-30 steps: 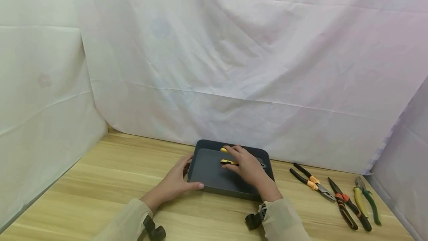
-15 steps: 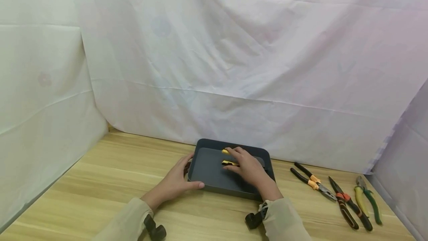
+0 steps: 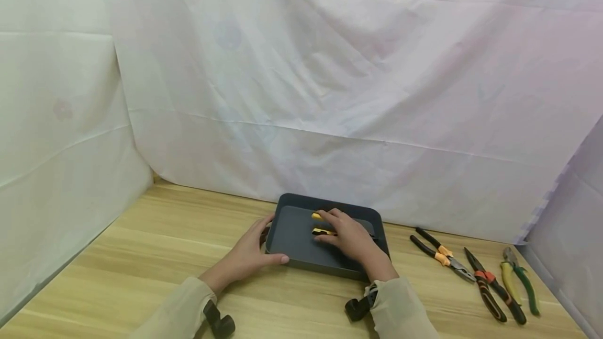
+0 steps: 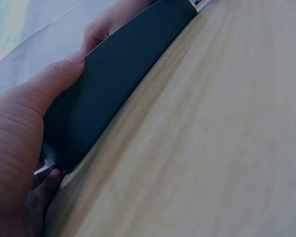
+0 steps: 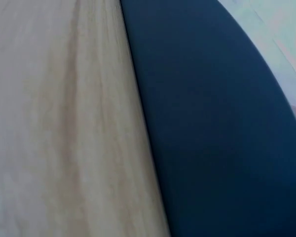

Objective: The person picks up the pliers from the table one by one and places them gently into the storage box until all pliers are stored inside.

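A dark grey rectangular tray (image 3: 294, 234) sits on the table. My left hand (image 3: 247, 252) grips its near left corner, thumb along the front rim and fingers down the left side. In the left wrist view the thumb presses the rim of the tray wall (image 4: 111, 79). My right hand (image 3: 350, 237) is low inside the tray, its fingers curled over pliers with yellow and black handles (image 3: 322, 232). The handle ends poke out to the left of the fingers; the palm hides the middle. The right wrist view holds mostly the tray's outer wall (image 5: 217, 123).
Right of the tray lie pliers with black and orange handles (image 3: 442, 255), long-nosed pliers with red and black handles (image 3: 492, 284), and pliers with yellow and green handles (image 3: 518, 279). A white cloth (image 3: 301, 93) hangs close behind the tray on the wooden table (image 3: 141, 266).
My right hand has sunk slightly further into the tray with the yellow and black pliers. The left hand keeps its hold on the corner.
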